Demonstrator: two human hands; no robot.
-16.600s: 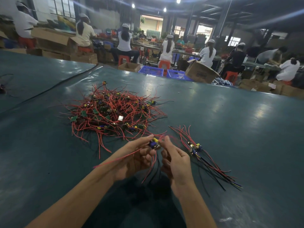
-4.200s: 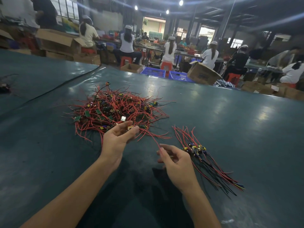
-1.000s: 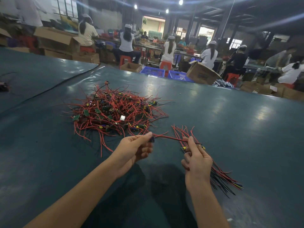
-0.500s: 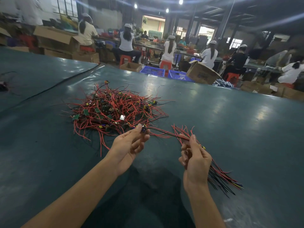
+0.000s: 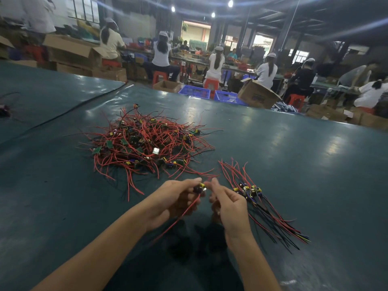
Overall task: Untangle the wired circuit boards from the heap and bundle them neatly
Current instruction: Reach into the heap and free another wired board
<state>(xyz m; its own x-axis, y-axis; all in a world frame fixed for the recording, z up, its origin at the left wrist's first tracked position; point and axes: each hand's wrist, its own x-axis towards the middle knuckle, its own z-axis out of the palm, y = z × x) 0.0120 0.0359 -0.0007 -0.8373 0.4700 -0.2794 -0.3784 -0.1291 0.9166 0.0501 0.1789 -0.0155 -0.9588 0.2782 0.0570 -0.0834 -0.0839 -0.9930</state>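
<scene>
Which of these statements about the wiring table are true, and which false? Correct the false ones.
1. The heap lies left of the bundle. True.
2. Both hands are empty. False: the left hand grips a board, and the right hand pinches at it too.
3. The heap's wires are mostly blue. False: they are mostly red.
4. A red wire trails from the board toward the person. True.

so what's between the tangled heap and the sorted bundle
Head view: bare green table and a few stray red wire ends trailing from the heap; the bundle lies apart.
</scene>
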